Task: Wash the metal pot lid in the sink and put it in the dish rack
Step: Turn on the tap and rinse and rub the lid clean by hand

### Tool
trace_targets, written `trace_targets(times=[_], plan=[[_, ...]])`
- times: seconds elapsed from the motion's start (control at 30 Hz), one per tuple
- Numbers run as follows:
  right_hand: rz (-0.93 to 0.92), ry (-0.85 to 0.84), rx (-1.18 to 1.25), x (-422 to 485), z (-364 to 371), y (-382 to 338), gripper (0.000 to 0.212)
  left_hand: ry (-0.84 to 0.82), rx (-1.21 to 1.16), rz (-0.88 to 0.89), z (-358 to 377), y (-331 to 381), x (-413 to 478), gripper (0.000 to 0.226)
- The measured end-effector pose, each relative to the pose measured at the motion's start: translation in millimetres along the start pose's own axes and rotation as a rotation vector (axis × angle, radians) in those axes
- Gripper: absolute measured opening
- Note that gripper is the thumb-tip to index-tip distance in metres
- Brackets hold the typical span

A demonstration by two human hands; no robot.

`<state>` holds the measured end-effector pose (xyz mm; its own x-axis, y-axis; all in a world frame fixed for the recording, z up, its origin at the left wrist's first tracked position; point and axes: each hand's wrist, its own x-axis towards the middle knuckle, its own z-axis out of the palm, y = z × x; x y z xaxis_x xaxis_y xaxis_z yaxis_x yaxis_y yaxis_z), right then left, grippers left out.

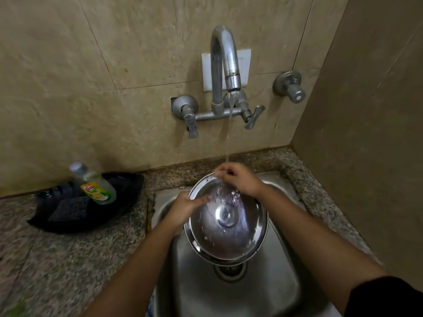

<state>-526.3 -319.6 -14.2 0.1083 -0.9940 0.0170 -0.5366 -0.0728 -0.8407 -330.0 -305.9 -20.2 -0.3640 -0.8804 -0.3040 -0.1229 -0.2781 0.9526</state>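
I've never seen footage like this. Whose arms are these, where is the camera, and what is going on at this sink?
There is no machine here. A person wears a wide-angle camera on the head, so you look forward and down along their own two bare arms. That is the only picture.

Both hands hold a round metal pot lid over a steel sink. The left hand grips the lid's left rim, and the right hand holds its far rim. The lid is tilted, hollow side up. Water runs from the wall tap onto the lid near the right hand.

On the speckled stone counter to the left sits a black tray. A dish soap bottle and a dark scrub pad lie in it.

No dish rack shows in this view.
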Motion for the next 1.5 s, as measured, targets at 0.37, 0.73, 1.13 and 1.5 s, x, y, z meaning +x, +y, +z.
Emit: trace_targets(times=[0.37,0.73,1.13,1.5], plan=[[0.005,0.080,0.365,-12.2,-11.6,2.0,0.028,-0.032,-0.058,-0.022,-8.0,-4.6,-9.6,0.020],[0.019,0.107,0.279,-6.2,-22.4,-1.5,0.025,-0.080,0.020,0.008,-8.1,8.7,-8.3,0.015],[-0.099,0.112,-0.101,-11.6,-4.4,-7.9,0.019,0.093,0.141,0.091,1.9,10.5,-2.4,0.033],[-0.399,0.157,-0.616,-9.5,7.1,-20.6,0.026,0.234,0.087,0.172,17.2,4.5,-9.2,0.037]])
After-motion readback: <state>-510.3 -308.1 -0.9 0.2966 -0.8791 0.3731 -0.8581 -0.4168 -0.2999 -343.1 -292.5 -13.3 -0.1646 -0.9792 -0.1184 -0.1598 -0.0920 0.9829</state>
